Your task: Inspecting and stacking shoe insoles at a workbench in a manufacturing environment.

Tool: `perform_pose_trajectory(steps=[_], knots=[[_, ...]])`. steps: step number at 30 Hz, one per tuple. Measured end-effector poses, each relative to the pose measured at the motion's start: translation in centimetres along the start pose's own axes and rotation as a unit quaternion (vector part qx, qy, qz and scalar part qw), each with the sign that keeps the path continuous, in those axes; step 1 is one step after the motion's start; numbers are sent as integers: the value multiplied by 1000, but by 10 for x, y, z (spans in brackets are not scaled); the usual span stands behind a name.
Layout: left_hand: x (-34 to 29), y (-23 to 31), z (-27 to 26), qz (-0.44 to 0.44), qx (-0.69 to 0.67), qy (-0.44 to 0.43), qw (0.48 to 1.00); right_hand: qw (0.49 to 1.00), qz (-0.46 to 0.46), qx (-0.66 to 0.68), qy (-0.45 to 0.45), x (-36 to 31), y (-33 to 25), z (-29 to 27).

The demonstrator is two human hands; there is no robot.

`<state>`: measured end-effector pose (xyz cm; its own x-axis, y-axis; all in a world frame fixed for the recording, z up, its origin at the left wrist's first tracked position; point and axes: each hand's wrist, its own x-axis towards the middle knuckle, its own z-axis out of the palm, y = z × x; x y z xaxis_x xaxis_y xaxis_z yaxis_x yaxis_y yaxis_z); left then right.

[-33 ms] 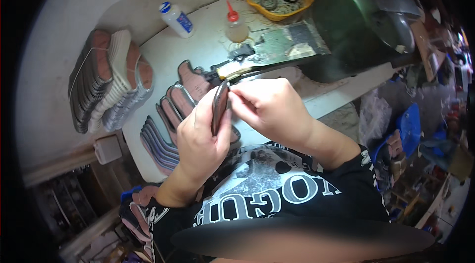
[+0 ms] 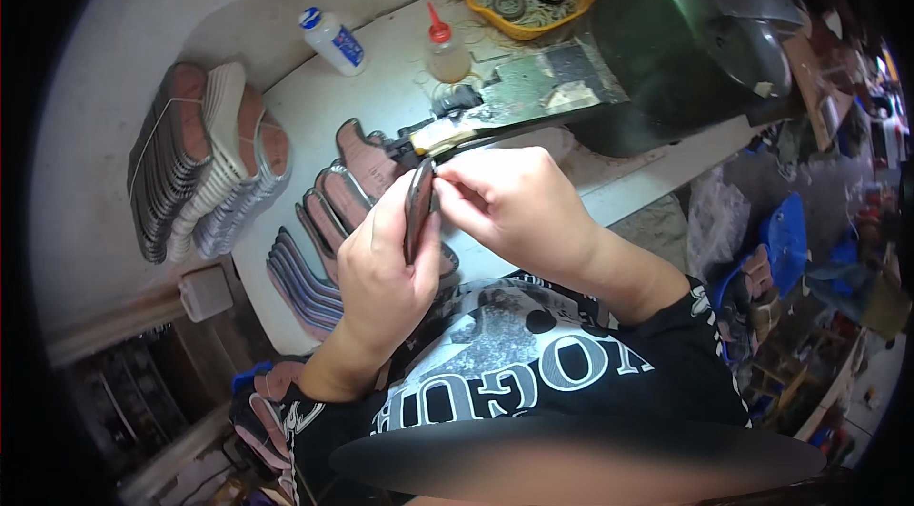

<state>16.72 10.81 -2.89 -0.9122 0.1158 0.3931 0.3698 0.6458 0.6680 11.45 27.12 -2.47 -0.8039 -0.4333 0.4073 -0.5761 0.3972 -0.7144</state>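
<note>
My left hand point(image 2: 388, 254) grips a dark-edged shoe insole point(image 2: 415, 220), held on edge between thumb and fingers. Close beside it, my right hand point(image 2: 514, 206) has thumb and forefinger pinched at the upper end of the insole; whatever lies between those fingertips is hidden. Just beyond both hands is the arm of a dark green machine point(image 2: 552, 82), with a yellowish block point(image 2: 443, 137) at its tip. Pinkish insoles with dark rims point(image 2: 367, 163) lie on the table to the left of my left hand, and more lie overlapped in a row point(image 2: 300, 282) nearer to me.
Tied stacks of insoles point(image 2: 176, 158) stand at the left by the wall. Behind the machine arm are a white bottle with a blue cap point(image 2: 333, 41), a red-tipped glue bottle point(image 2: 446, 54) and a yellow basket of rubber bands point(image 2: 519, 25). A blue chair point(image 2: 785, 239) stands at the right.
The whole view has shifted slightly, with the scene sitting a little further left. Both hands keep the same hold on the insole.
</note>
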Motion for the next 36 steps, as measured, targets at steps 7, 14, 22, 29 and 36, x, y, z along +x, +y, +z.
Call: perform_pose_trajectory(steps=[7, 14, 22, 29, 36], knots=[[-1, 2, 2, -30, -33, -37, 998, 992, 104, 64, 17, -1, 4, 3], [-4, 2, -5, -92, -137, -67, 984, 972, 173, 160, -8, -11, 12, -22], [2, 5, -7, -81, -51, -156, 983, 952, -145, -232, -139, 4, 3, -30], [0, 8, -11, -109, -177, -100, 973, 948, 213, 188, -146, 8, 6, -34], [2, -2, 0, -11, -104, -61, 993, 898, 254, 316, -170, -4, 13, -16]])
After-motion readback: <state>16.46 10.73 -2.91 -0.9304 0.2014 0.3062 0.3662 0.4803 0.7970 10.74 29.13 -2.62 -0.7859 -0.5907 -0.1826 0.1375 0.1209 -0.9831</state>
